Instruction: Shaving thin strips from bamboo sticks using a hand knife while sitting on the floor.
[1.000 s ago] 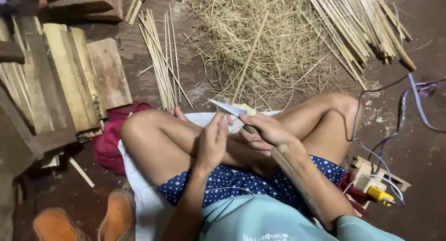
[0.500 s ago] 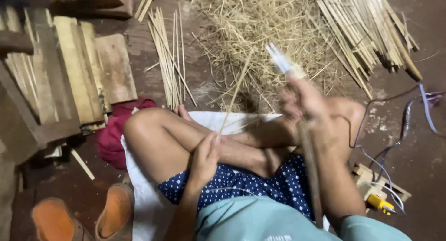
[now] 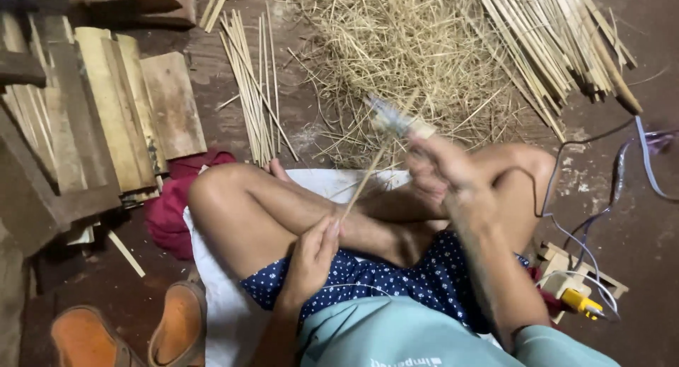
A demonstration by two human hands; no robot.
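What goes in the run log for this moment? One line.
left hand: holds bamboo strip | right hand: holds knife, blurred | shavings pile ahead

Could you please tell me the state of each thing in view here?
Knife: in right hand, blurred, raised.
Strip: in left hand, slanting up.
Shavings: loose heap on floor.
Sticks: lying bundled.
Strips: piled beside the shavings.
Planks: stacked flat.
Sandals: off, on floor.

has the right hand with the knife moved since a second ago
Yes. The right hand with the knife has swung up and away from the left hand, toward the straw pile.
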